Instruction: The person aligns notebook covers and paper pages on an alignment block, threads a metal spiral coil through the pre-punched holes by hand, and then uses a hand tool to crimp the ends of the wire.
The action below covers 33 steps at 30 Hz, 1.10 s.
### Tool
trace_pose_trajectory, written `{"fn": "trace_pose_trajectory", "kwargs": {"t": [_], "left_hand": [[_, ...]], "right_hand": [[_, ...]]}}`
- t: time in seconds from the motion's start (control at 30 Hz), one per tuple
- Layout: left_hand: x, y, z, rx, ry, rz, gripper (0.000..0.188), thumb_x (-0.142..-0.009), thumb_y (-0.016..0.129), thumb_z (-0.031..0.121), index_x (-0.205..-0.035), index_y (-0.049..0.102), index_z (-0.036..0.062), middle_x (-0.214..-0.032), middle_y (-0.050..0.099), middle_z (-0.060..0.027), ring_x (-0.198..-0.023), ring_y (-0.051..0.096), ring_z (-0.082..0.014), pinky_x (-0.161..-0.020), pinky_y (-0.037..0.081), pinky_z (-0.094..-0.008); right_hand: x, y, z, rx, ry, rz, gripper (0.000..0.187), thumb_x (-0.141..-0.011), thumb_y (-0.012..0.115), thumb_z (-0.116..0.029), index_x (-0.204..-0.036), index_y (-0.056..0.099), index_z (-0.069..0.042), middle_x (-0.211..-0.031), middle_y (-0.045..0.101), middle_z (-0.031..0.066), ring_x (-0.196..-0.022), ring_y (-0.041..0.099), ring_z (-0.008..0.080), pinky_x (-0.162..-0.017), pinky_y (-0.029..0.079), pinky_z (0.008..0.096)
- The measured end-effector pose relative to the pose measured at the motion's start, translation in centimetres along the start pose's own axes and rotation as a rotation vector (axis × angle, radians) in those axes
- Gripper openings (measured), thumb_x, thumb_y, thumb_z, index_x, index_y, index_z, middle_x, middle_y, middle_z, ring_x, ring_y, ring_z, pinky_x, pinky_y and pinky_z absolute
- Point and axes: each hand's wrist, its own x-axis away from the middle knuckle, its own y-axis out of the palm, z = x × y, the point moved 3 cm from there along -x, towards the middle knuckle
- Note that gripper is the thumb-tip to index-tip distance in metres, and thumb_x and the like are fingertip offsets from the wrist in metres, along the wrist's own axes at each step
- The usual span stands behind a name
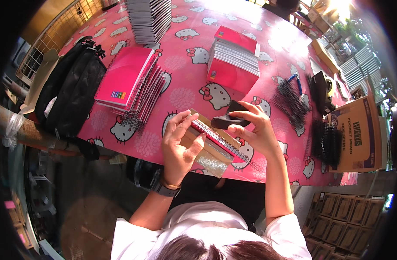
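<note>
A pink-covered notebook stands spine up on a tan board or block, with a coil running along its top edge. My left hand grips its near left end between thumb and fingers. Above the spine, my right hand holds a dark, curved, smooth-looking object between thumb and fingers; its exact kind is not clear. The coil's loose end trails past the notebook's right end, below the right hand. Clear plastic or tape covers the board's near side.
Spiral-bound notebooks are piled at left, beside a black bag. A tall notebook stack and a pink-covered paper block stand farther back. Black coils, blue-handled pliers and a cardboard box lie at right.
</note>
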Motion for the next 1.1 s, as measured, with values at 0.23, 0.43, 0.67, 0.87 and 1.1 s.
{"fn": "trace_pose_trajectory", "kwargs": {"t": [0.23, 0.43, 0.67, 0.87, 1.1], "left_hand": [[0.4, 0.0, -0.5, 0.048, -0.023, 0.01, 0.039, -0.08, 0.069, 0.006, -0.119, 0.065, 0.0072, -0.122, 0.056, -0.0124, -0.114, 0.054, -0.0282, -0.097, 0.043, -0.039], [-0.7, 0.0, 1.7, -0.148, 0.165, -0.062, 0.028, -0.082, 0.066, 0.005, -0.11, 0.07, 0.0085, -0.123, 0.057, -0.0114, -0.115, 0.051, -0.0294, -0.095, 0.044, -0.0402], [-1.9, 1.3, 7.5, -0.053, 0.291, -0.246, 0.019, -0.082, 0.071, 0.007, -0.1, 0.071, 0.0007, -0.091, 0.069, -0.0109, -0.083, 0.065, -0.0217, -0.083, 0.047, -0.0354], [-1.2, 2.2, 7.1, 0.146, 0.043, -0.254, 0.017, -0.073, 0.072, -0.008, -0.089, 0.071, 0.0006, -0.082, 0.07, -0.0098, -0.075, 0.065, -0.0178, -0.069, 0.051, -0.0285], [-0.7, 2.2, 6.7, 0.191, 0.112, -0.279, 0.013, -0.075, 0.075, -0.003, -0.087, 0.07, 0.0003, -0.082, 0.07, -0.0086, -0.076, 0.065, -0.0166, -0.07, 0.051, -0.0278]], "right_hand": [[0.5, 1.8, 0.8, 0.056, 0.056, 0.075, 0.054, -0.074, 0.077, -0.044, -0.111, 0.068, -0.005, -0.134, 0.051, 0.0211, -0.122, 0.049, 0.037, -0.102, 0.04, 0.0464], [2.9, -1.5, -2.3, 0.305, -0.129, 0.184, 0.045, -0.08, 0.073, -0.024, -0.119, 0.061, -0.006, -0.131, 0.053, 0.0172, -0.124, 0.045, 0.0365, -0.101, 0.04, 0.0465], [4.6, -1.0, -7.2, -0.226, -0.102, 0.314, 0.024, -0.08, 0.07, 0.002, -0.103, 0.066, -0.002, -0.092, 0.063, 0.0105, -0.079, 0.062, 0.0177, -0.068, 0.05, 0.0285], [5.6, -0.4, -6.8, -0.268, -0.086, 0.356, 0.019, -0.084, 0.071, -0.008, -0.099, 0.061, -0.001, -0.085, 0.056, 0.0073, -0.073, 0.055, 0.0172, -0.064, 0.046, 0.0291], [5.8, -0.1, -6.4, -0.191, -0.074, 0.321, 0.016, -0.088, 0.067, -0.014, -0.093, 0.059, -0.002, -0.083, 0.056, 0.0087, -0.071, 0.056, 0.0205, -0.061, 0.045, 0.0306]]}}
